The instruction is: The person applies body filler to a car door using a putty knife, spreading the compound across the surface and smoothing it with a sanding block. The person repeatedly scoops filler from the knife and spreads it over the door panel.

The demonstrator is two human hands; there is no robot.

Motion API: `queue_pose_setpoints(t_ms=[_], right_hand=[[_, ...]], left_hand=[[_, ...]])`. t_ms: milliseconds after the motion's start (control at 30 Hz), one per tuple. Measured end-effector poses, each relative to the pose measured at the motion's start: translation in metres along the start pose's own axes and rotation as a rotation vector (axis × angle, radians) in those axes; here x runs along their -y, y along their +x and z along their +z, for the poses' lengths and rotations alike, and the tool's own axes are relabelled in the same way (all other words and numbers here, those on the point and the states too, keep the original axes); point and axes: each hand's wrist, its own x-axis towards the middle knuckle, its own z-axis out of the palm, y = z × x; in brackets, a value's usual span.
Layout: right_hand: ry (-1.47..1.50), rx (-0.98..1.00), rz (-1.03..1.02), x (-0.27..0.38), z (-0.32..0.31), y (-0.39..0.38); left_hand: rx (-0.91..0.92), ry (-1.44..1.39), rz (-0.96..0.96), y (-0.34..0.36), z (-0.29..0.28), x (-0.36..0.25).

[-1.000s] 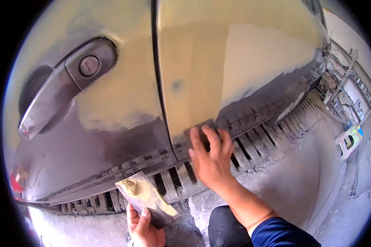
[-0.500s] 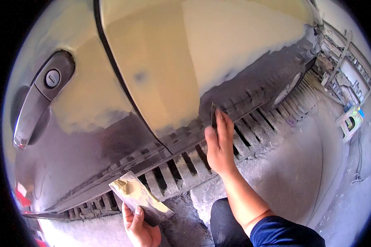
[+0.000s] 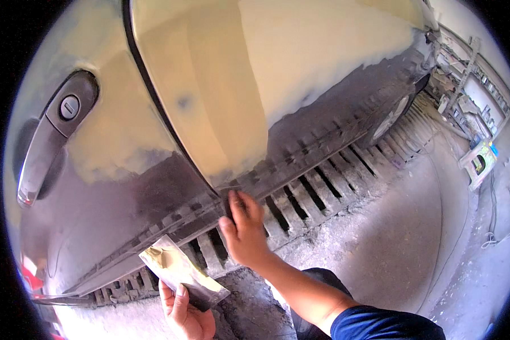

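Observation:
My left hand (image 3: 182, 311) grips a flat metal plate (image 3: 209, 290) by its near edge, with the thumb on top. Pale yellow putty (image 3: 167, 259) is smeared over the plate's far end. In my right hand (image 3: 246, 235) is a thin dark putty spreader (image 3: 227, 207), pinched between thumb and fingers. Its tip is by the lower end of the dark vertical gap (image 3: 153, 93) in the car body, close to the panel. Cured-looking yellow putty (image 3: 221, 107) covers much of the panel right of the gap, while dark paint (image 3: 340, 102) shows below.
A car door handle (image 3: 59, 130) with a lock juts out at the left. Slotted floor grating (image 3: 300, 204) runs below the car sill. Far right are a wheel (image 3: 388, 122), a small stool (image 3: 479, 163), shelving (image 3: 484, 93) and a thin cable (image 3: 438, 226) across the floor.
My right hand has moved left and nearer with the spreader, from the middle of the lower panel to the vertical gap. My left hand and the plate have shifted slightly left.

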Motion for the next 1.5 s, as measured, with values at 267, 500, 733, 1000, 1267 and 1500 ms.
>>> queue_pose_setpoints(t_ms=[267, 500, 733, 1000, 1267, 1500], right_hand=[[0.008, -0.191, 0.079, 0.005, -0.004, 0.031], [-0.101, -0.015, -0.006, 0.006, 0.015, 0.002], [0.525, 0.275, -0.019, 0.020, -0.084, -0.011], [0.079, 0.347, -0.318, 0.047, -0.132, -0.014], [-0.112, 0.490, -0.413, 0.062, -0.133, -0.018], [-0.273, 0.008, -0.340, 0.026, -0.176, 0.069]], left_hand=[[-0.004, -0.031, 0.001, -0.001, 0.000, -0.002], [-0.010, -0.007, 0.001, -0.002, 0.005, -0.002], [0.009, -0.088, 0.003, -0.005, 0.012, -0.003], [-0.006, -0.005, 0.058, -0.005, 0.013, 0.011], [0.045, 0.131, 0.189, -0.007, 0.014, 0.024], [0.050, 0.292, 0.393, -0.001, 0.000, 0.008]])
